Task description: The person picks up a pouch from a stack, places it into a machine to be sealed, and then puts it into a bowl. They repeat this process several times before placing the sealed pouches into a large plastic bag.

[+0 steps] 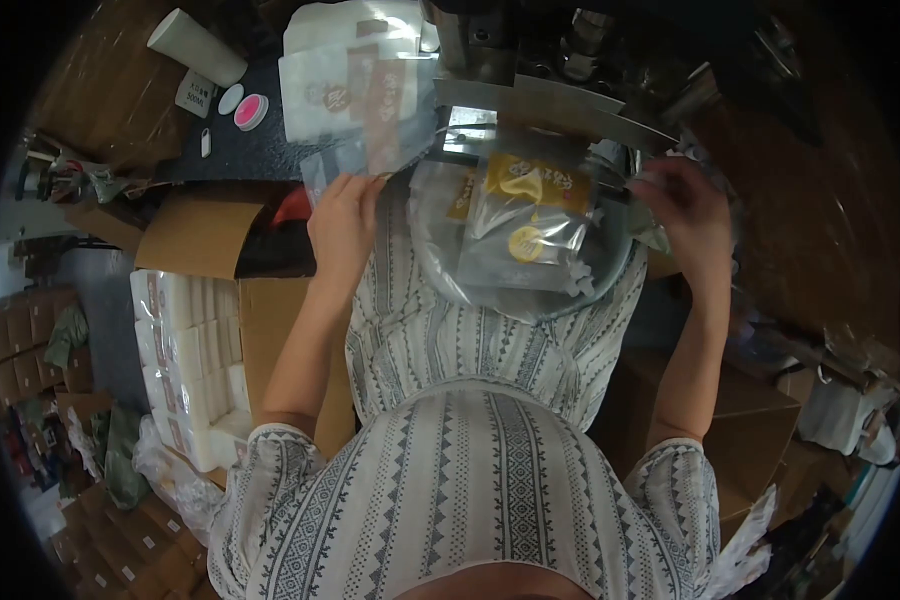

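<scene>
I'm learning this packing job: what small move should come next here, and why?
Probably pinch the clear bag with the left hand and draw it toward the bowl: that hand rests on the bag's edge, and the right hand is at the bowl's rim.

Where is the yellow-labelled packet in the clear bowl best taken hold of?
Probably pinch the yellow-labelled packet by its lower edge, coming from above: it lies flat and thin on top of others, and the clear bowl walls off the sides.
</scene>
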The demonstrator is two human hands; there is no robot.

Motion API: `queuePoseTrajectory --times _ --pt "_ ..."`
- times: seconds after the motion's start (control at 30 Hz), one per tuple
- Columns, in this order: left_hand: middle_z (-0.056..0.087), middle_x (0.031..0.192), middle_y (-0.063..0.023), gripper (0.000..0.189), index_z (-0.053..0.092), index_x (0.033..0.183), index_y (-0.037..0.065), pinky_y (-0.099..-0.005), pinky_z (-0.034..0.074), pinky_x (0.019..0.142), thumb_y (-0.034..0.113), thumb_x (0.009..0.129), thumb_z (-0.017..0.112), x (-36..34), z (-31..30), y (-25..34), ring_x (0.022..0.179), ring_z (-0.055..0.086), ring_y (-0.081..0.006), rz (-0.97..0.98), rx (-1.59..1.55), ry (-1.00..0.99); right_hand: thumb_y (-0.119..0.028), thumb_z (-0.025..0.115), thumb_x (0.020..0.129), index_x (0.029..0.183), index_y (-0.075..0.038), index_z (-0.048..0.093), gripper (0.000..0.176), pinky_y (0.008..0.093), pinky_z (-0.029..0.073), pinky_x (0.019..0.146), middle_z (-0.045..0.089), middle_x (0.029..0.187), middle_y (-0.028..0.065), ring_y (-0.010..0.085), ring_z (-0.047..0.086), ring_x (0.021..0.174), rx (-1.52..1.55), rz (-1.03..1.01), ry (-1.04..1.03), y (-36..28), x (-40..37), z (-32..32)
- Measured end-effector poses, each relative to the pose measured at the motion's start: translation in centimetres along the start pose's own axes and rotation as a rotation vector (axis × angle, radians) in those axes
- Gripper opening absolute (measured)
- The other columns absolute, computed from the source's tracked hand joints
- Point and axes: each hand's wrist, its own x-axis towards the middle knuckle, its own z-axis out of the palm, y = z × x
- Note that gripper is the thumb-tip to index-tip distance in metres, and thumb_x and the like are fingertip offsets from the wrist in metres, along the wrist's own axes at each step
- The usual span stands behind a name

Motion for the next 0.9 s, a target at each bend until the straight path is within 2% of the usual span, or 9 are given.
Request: queuePoseTrajectory --times 0.07,0.27,0.33,0.47,0.57,0.63,0.7,0.77,0.9 --pt "0.057 0.075 -0.0133 0.009 0.066 0.087 0.003 -0.035 0.044 0.058 0.01 0.083 0.062 -0.6 -0.6 2.3 0.064 0.056 -0.0323 0.036 -0.061 0.142 -0.012 0.069 0.081 0.099 -0.001 0.062 0.021 0.0244 0.049 0.064 0.066 0.079 0.0095 0.0105 0.062 0.073 0.148 -0.117 -0.103 -1.4 -0.2 1.9" --pt "0.057 0.075 -0.0135 0.008 0.065 0.087 0.002 -0.0347 0.045 0.06 0.008 0.082 0.063 -0.6 -1.9 2.3 0.066 0.058 -0.0313 -0.119 -0.279 0.004 -0.012 0.073 0.077 0.096 -0.001 0.061 0.025 0.0248 0.049 0.061 0.063 0.078 0.0089 0.0155 0.063 0.07 -0.066 -0.433 -0.087 -3.8 0.0 6.6" --pt "0.057 0.075 -0.0134 0.009 0.065 0.088 0.002 -0.0345 0.045 0.06 0.008 0.082 0.063 -0.8 -1.8 2.8 0.066 0.058 -0.0311 -0.06 -0.314 0.029 -0.013 0.073 0.076 0.093 -0.001 0.06 0.025 0.0276 0.05 0.062 0.062 0.081 0.0093 0.0195 0.063 0.07 -0.156 -0.586 -0.031 -3.8 0.0 7.2" --pt "0.058 0.076 -0.013 0.01 0.064 0.091 0.002 -0.0348 0.045 0.06 0.006 0.081 0.062 -1.3 -2.1 4.1 0.068 0.059 -0.0308 0.106 -0.364 -0.037 -0.014 0.073 0.076 0.092 0.0 0.06 0.025 0.0302 0.051 0.063 0.062 0.083 0.0095 0.022 0.064 0.07 -0.181 -0.609 -0.099 -4.0 0.1 7.3" --pt "0.058 0.077 -0.0137 0.011 0.064 0.093 0.002 -0.0341 0.045 0.059 0.007 0.083 0.061 -1.8 -0.9 5.0 0.069 0.059 -0.0317 0.253 -0.413 -0.138 -0.015 0.073 0.077 0.096 -0.001 0.061 0.027 0.029 0.05 0.064 0.063 0.085 0.0092 0.0195 0.064 0.071 -0.002 -0.552 -0.336 -3.6 0.3 6.4" --pt "0.06 0.077 -0.0125 0.012 0.063 0.093 0.001 -0.0327 0.045 0.058 0.009 0.084 0.061 -1.8 0.6 5.8 0.068 0.06 -0.0287 0.237 -0.478 -0.22 -0.015 0.072 0.078 0.103 -0.002 0.061 0.031 0.0275 0.05 0.066 0.065 0.087 0.0085 0.0163 0.063 0.074 0.027 -0.337 -0.416 -3.1 0.3 5.6" --pt "0.061 0.077 -0.0114 0.013 0.062 0.093 0.0 -0.0313 0.046 0.057 0.011 0.086 0.06 -0.7 1.7 7.1 0.066 0.061 -0.0257 0.232 -0.544 -0.294 -0.015 0.072 0.078 0.103 -0.002 0.062 0.03 0.0277 0.05 0.066 0.066 0.088 0.0079 0.0154 0.063 0.075 0.034 -0.284 -0.288 -2.2 0.5 4.9" --pt "0.063 0.077 -0.0079 0.02 0.062 0.091 -0.003 -0.0277 0.047 0.057 0.017 0.09 0.06 0.4 2.6 8.5 0.066 0.063 -0.017 -0.326 -1.022 -0.579 -0.015 0.071 0.079 0.103 -0.002 0.063 0.029 0.028 0.049 0.067 0.067 0.089 0.0073 0.0145 0.063 0.076 0.042 -0.224 -0.167 -1.3 0.3 3.7" --pt "0.064 0.078 -0.006 0.026 0.061 0.093 -0.005 -0.0245 0.048 0.059 0.021 0.091 0.059 3.2 5.1 9.0 0.07 0.063 -0.0115 -0.413 -1.111 -0.556 -0.013 0.068 0.08 0.104 -0.005 0.064 0.025 0.0309 0.05 0.068 0.068 0.085 0.0115 0.0202 0.065 0.076 -0.285 -0.231 0.042 0.0 -1.1 0.0"
